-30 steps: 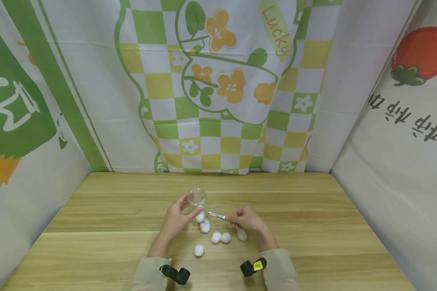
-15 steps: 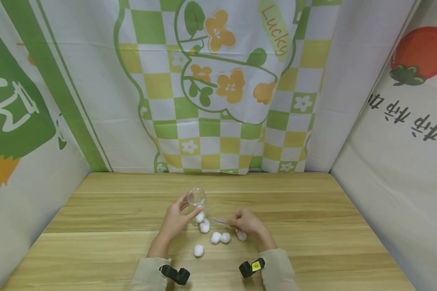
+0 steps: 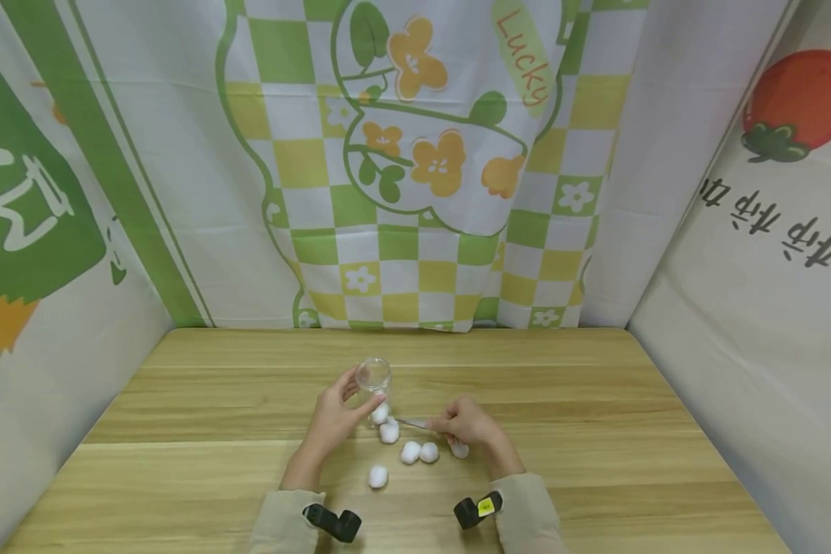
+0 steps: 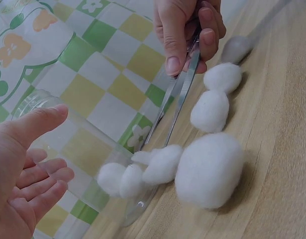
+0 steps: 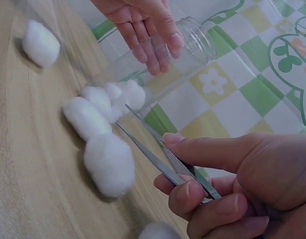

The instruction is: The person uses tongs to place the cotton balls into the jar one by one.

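My left hand (image 3: pixel 335 414) holds a clear glass jar (image 3: pixel 374 385), upright on the table, thumb on one side and fingers on the other. Some white cotton balls (image 5: pixel 131 94) lie in its bottom. My right hand (image 3: pixel 468 421) pinches metal tweezers (image 5: pixel 152 160) between thumb and fingers, tips slightly apart and pointing toward the jar. In the head view the tips are beside the cotton ball (image 3: pixel 389 432) nearest the jar; whether they touch it is unclear. Another cotton ball (image 3: pixel 460 450) is partly hidden beneath my right hand.
On the wooden table (image 3: pixel 595 446), two cotton balls (image 3: pixel 419 452) sit side by side in front of the jar. A single cotton ball (image 3: pixel 378 477) lies closer to me. Patterned cloth (image 3: pixel 415 285) hangs behind the table's far edge, with printed walls at both sides.
The tweezers have lowered and their tips have come toward the cotton ball beside the jar. My right hand has shifted slightly; my left hand and the jar have stayed in place.
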Motion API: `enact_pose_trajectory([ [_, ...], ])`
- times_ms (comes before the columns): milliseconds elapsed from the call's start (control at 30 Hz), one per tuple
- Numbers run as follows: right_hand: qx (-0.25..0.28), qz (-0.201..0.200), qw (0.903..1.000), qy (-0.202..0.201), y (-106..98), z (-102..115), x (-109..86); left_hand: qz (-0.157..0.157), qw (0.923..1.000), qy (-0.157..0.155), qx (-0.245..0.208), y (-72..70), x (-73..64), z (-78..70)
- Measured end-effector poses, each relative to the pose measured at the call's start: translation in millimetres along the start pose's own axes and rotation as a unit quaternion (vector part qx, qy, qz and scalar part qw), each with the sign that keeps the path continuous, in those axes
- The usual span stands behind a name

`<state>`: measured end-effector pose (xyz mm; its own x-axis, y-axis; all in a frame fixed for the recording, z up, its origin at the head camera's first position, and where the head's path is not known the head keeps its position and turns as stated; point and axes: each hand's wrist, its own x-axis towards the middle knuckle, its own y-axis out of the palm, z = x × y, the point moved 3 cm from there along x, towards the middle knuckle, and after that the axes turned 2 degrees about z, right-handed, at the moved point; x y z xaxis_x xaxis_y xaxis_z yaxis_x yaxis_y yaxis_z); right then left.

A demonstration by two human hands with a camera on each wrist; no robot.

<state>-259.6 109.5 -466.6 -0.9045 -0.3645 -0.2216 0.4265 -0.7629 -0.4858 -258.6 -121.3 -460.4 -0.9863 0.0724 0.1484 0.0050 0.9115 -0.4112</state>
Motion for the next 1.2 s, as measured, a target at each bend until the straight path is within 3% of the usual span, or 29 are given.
enact_pose_trajectory([
  [333, -0.017, 0.008, 0.9997, 0.013, 7.0, 2.1, 0.1, 0.004, 1.0, -0.002, -0.005, -0.6, -0.4, -0.5],
  [767, -0.044, -0.011, 0.9986, 0.027, 16.1, 2.5, 4.3, 0.006, 1.0, -0.001, -0.005, -0.8, 0.1, 0.9],
  [1200, 0.0, 0.008, 0.9999, 0.014, 12.9, 3.6, 4.9, 0.001, 0.9999, 0.01, -0.003, 0.5, 0.7, 0.6],
])
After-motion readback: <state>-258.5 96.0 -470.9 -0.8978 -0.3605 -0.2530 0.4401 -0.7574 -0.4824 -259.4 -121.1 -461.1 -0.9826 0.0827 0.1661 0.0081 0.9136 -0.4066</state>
